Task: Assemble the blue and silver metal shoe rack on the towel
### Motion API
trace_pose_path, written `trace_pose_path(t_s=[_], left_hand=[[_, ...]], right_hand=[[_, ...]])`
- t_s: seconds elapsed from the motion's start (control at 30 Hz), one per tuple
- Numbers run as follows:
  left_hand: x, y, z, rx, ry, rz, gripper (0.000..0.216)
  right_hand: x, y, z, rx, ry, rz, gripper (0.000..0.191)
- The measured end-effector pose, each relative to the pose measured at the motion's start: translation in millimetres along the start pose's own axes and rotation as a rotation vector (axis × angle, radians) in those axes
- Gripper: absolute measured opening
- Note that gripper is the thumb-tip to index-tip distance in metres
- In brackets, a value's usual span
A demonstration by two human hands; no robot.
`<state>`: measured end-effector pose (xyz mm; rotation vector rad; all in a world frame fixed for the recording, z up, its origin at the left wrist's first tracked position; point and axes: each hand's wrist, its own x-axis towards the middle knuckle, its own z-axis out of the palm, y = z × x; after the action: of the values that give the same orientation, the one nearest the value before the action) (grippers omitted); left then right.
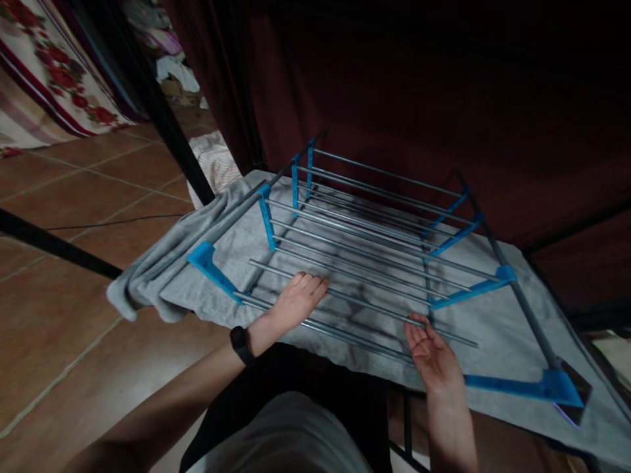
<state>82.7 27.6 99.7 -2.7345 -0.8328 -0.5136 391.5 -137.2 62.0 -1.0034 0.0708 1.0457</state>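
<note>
A folding drying rack [493, 282] with thin grey metal rods and blue plastic brackets lies in front of me. A grey towel [497, 328] is spread under the rods and hangs bunched over the left end. My left hand [296, 299] rests palm down on the near rods, fingers together and curled lightly over one rod. It wears a black wristband. My right hand [434, 358] is palm up at the near edge, its fingertips hooked under a rod.
Brown tiled floor [73, 276] spreads to the left, crossed by black bars [162, 112] and a thin cable. A floral cloth [44, 72] hangs at the upper left. Dark red fabric [444, 98] forms the backdrop behind the rack. A pale striped cloth [214, 164] lies beyond the rack's left end.
</note>
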Motion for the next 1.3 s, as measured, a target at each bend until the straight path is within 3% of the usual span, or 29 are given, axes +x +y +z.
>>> trace_pose_path(t_s=[0.43,0.67,0.87,1.3], left_hand=[[2,-3,2,0.005,0.044,0.024,0.035],[5,-4,-7,0.104,0.029,0.106,0.034],[2,-6,-2,0.103,0.146,0.128,0.032],[-2,-3,-4,0.113,0.135,0.187,0.033]], right_hand=[[8,8,-4,-0.007,0.086,-0.047,0.019],[2,7,1,-0.03,0.054,-0.083,0.023],[-3,10,7,0.039,0.018,-0.028,0.024],[-3,5,5,0.099,0.032,0.037,0.024]])
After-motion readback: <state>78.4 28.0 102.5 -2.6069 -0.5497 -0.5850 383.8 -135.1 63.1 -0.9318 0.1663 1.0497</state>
